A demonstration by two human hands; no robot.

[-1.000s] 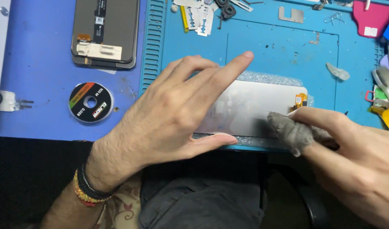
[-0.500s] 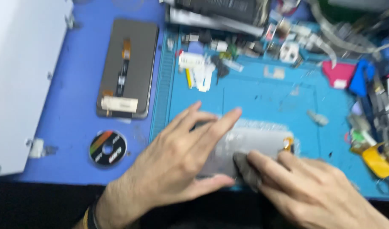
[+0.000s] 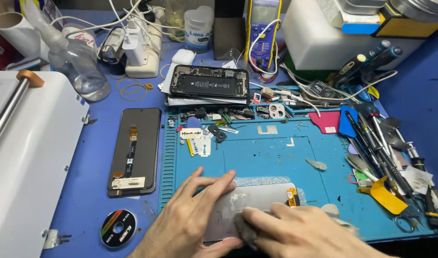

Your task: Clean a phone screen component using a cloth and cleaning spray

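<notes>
I see the screen panel (image 3: 257, 203) lying flat near the front edge of the blue work mat (image 3: 276, 155), its long axis running left to right, the end with the small orange flex connector (image 3: 291, 196) pointing right. My left hand (image 3: 192, 217) lies spread flat on the panel's left half, fingers open, pressing rather than gripping. My right hand (image 3: 300, 231) has its grip pinched shut on a grey cloth (image 3: 245, 231), pressed against the panel's near edge. Beyond the mat's left rim, on the blue counter (image 3: 95, 157), a second dark display (image 3: 135, 150) lies lengthwise front to back, a white strip at its near end. Just nearer sits a round black reel (image 3: 118, 228) with a rainbow-coloured label. A white machine (image 3: 28, 162) fills the far left. Behind the mat, an opened phone (image 3: 209, 82) rests on a stack, with a yellow-edged multimeter (image 3: 262, 28) and a white-labelled jar (image 3: 198, 28) farther back. Screwdrivers and tweezers (image 3: 386, 148) crowd the mat's right edge.
</notes>
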